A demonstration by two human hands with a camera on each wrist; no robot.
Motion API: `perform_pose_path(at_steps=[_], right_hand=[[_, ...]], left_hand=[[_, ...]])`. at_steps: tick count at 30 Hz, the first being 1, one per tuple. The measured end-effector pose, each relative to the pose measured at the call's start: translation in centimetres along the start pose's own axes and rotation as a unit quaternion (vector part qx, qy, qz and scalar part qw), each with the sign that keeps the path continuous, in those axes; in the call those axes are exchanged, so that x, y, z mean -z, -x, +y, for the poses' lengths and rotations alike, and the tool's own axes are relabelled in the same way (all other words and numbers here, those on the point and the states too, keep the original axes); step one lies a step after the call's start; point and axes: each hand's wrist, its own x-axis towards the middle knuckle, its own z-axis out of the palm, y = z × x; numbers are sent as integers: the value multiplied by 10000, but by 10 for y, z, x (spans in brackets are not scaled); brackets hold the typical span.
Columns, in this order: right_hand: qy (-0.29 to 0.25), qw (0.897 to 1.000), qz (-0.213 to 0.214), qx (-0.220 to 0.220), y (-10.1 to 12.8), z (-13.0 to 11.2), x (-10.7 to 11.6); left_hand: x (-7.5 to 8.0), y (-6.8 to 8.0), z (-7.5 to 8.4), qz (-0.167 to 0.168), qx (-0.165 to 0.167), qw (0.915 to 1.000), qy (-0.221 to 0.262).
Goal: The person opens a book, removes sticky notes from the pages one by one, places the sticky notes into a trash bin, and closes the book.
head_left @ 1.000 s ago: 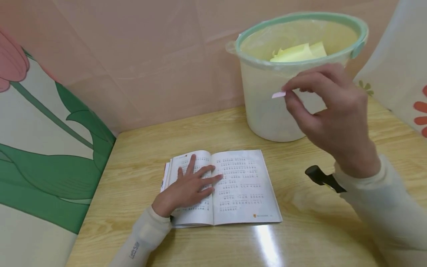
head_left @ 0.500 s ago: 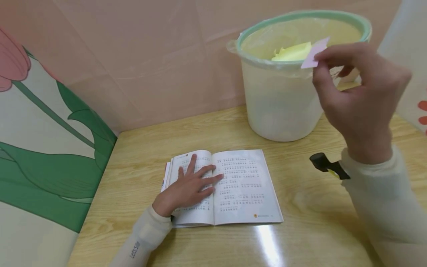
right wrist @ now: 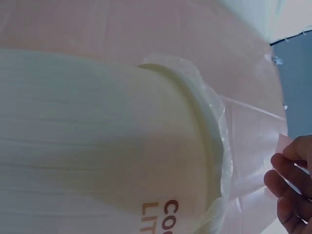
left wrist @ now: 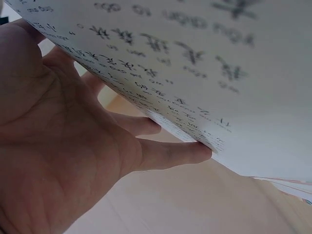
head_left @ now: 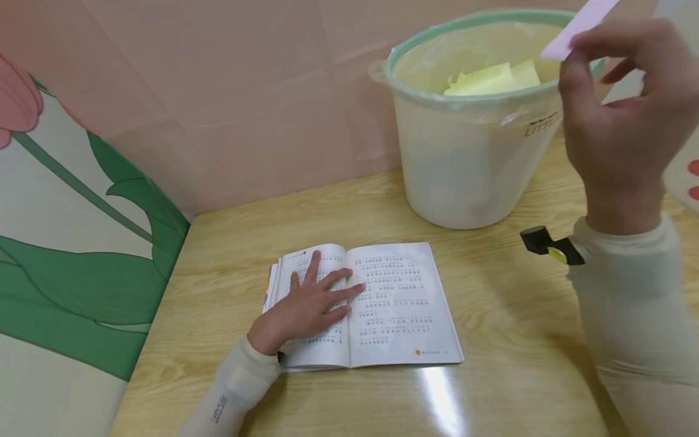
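The slip [head_left: 580,25] is a small, thin strip of pale pink paper, plain on the side that shows, tilted with its upper end running out of the top of the head view. The right hand [head_left: 622,115] pinches its lower end between thumb and curled fingers [head_left: 570,79], raised above the right edge of the bin [head_left: 464,170]. There is one slip in the hand. The one bin is a translucent white pail with a mint-green rim and a clear liner, standing at the back of the tabletop [head_left: 519,340]; yellow paper [head_left: 491,79] lies inside it, how many sheets I cannot tell. One book [head_left: 393,303] lies open and flat near the middle of the tabletop, its two pages printed with rows of small dark characters. The left hand [head_left: 306,306] rests palm down on the left page, fingers straight and spread, holding nothing. One small black object with a yellow mark [head_left: 548,244] shows just beside the right sleeve.
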Motion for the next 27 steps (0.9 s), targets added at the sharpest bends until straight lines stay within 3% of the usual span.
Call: perform_pose_path(at_steps=[5, 8, 13, 16, 20, 27], right_hand=[[-196, 9996, 181, -130, -2, -1, -6], [-16, 10000, 9, -62, -3, 2, -10], [773, 9932, -849, 212, -1, 13, -9], [1078, 9806, -1547, 544, 1, 16, -7], [1405, 9623, -2262, 561, 2, 15, -6], [1589, 9497, -2661, 442, 4, 7, -3]], left_hand=[[1, 2, 1, 9, -21, 10000, -5], [1, 3, 3, 4, -25, 10000, -3], [1, 3, 4, 10, -16, 10000, -22], [0, 2, 4, 0, -7, 10000, -10], [-1, 1, 3, -8, -1, 10000, -31], [-1, -1, 3, -9, 8, 10000, -33]])
